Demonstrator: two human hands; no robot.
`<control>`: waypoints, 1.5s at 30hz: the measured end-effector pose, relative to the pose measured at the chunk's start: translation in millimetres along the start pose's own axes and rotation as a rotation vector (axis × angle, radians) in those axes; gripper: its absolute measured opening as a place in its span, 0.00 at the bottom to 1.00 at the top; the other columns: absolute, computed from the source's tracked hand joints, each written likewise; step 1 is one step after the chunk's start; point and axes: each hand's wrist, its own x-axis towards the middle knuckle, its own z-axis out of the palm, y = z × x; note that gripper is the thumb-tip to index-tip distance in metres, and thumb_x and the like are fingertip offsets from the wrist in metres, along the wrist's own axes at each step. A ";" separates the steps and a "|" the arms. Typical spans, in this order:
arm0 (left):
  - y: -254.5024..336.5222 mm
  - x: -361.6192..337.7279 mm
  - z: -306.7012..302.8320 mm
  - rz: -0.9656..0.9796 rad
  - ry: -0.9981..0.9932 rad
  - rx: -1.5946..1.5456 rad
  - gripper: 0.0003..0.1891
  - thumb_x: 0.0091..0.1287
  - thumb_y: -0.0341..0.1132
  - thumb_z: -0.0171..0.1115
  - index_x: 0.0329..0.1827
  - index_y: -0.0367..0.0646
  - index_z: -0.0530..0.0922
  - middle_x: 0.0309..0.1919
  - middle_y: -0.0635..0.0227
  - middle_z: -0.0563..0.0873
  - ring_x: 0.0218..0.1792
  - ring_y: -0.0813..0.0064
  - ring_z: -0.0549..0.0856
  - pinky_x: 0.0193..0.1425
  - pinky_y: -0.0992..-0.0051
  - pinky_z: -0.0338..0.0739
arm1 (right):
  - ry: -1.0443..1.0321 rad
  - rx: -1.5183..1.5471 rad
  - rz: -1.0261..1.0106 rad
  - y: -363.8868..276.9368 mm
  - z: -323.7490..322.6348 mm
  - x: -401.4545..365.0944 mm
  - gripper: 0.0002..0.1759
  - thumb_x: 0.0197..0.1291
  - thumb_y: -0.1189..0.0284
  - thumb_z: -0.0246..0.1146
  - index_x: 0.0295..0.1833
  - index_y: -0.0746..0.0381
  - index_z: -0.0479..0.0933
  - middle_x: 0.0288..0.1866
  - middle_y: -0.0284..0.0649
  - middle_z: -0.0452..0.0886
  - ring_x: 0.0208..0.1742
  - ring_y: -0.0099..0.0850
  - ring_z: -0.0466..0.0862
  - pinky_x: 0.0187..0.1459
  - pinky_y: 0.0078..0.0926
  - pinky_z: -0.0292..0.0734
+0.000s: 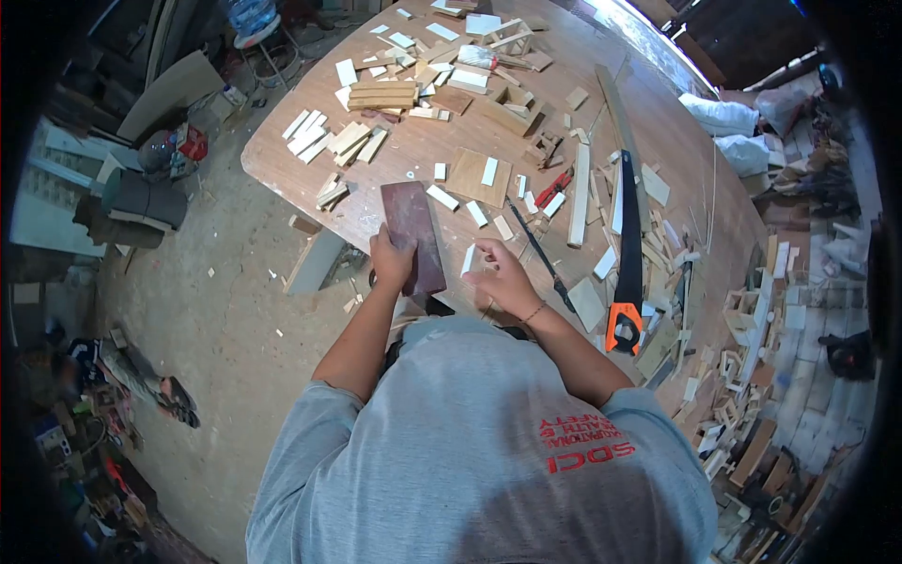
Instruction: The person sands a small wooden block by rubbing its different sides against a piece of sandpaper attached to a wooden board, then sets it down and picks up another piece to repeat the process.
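item: my left hand [393, 261], clamped on a dark red-brown board [412, 216] by its left edge; thumb across the upper face, the remaining fingers mostly hidden.

item: my right hand [505, 279], thumb and forefinger slightly apart, with a small white block [468, 259] between them, seemingly pinched near its ends; the other fingers curl behind.

placement: the board lies at the near edge of the table [355, 202], its near end seemingly past the rim; the block is just right of it, apart from it.

condition note: should my left grip loosen, i judge the board could tip off that near edge, for want of support there. a light pinch could let the block slip, and among so many similar pieces it might get mixed up.

item: dark narrow rod [539, 248], right of my right hand.

item: handsaw [629, 230], farther right, its orange handle toward me; a careless forearm swing to the right could catch it.

item: brown square panel [467, 185], beyond the board, bearing one white piece [489, 170].

item: red-handled pliers [552, 192], right of the panel.

item: stacked pale strips [383, 94], far left.
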 end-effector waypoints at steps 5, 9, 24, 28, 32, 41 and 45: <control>22.4 11.0 -18.5 0.121 -0.271 0.464 0.42 0.52 0.39 0.79 0.70 0.37 0.70 0.59 0.45 0.76 0.60 0.46 0.76 0.66 0.58 0.73 | -0.089 -0.073 -0.062 5.8 30.2 27.8 0.35 0.51 0.57 0.76 0.61 0.63 0.75 0.59 0.52 0.81 0.63 0.50 0.77 0.65 0.42 0.71; 30.9 4.1 -27.9 0.333 -0.189 0.494 0.45 0.51 0.40 0.79 0.72 0.37 0.67 0.64 0.45 0.72 0.62 0.44 0.74 0.68 0.56 0.71 | -0.112 -0.239 -0.152 17.2 51.9 44.5 0.34 0.50 0.57 0.76 0.60 0.62 0.76 0.58 0.50 0.81 0.62 0.50 0.77 0.65 0.42 0.71; -43.7 -35.0 -35.5 -0.586 -0.302 -0.287 0.30 0.55 0.46 0.80 0.50 0.30 0.81 0.32 0.59 0.87 0.28 0.70 0.84 0.36 0.69 0.81 | -0.030 -0.610 -0.440 36.2 89.9 67.9 0.33 0.47 0.53 0.75 0.58 0.55 0.77 0.64 0.42 0.74 0.65 0.45 0.71 0.67 0.49 0.63; -11.6 -29.5 -48.6 -0.326 -0.078 0.023 0.35 0.50 0.44 0.82 0.57 0.33 0.78 0.47 0.52 0.86 0.41 0.64 0.86 0.46 0.64 0.82 | -0.025 -0.632 -0.460 31.9 88.7 71.4 0.32 0.44 0.54 0.76 0.55 0.56 0.78 0.57 0.45 0.75 0.61 0.47 0.71 0.64 0.49 0.64; 27.1 -22.6 -40.4 0.208 -0.165 0.535 0.57 0.42 0.53 0.84 0.74 0.37 0.63 0.71 0.43 0.66 0.72 0.46 0.66 0.74 0.47 0.62 | 0.075 -0.672 -0.368 34.2 77.9 102.9 0.30 0.42 0.55 0.77 0.50 0.56 0.78 0.52 0.45 0.75 0.59 0.47 0.72 0.61 0.48 0.65; 32.5 -9.8 -8.5 -0.005 -0.536 0.793 0.72 0.46 0.72 0.71 0.84 0.47 0.35 0.83 0.47 0.38 0.82 0.41 0.39 0.79 0.37 0.37 | -0.060 -0.685 -0.536 31.1 64.7 106.0 0.26 0.42 0.55 0.76 0.47 0.55 0.82 0.48 0.44 0.75 0.57 0.48 0.73 0.61 0.49 0.67; 35.5 -1.9 -12.1 -0.073 -0.602 0.749 0.68 0.51 0.73 0.66 0.84 0.49 0.33 0.83 0.50 0.37 0.82 0.41 0.37 0.79 0.36 0.35 | 0.030 -0.680 -0.435 34.3 54.5 138.7 0.26 0.43 0.55 0.76 0.48 0.55 0.84 0.49 0.44 0.75 0.57 0.48 0.72 0.60 0.49 0.68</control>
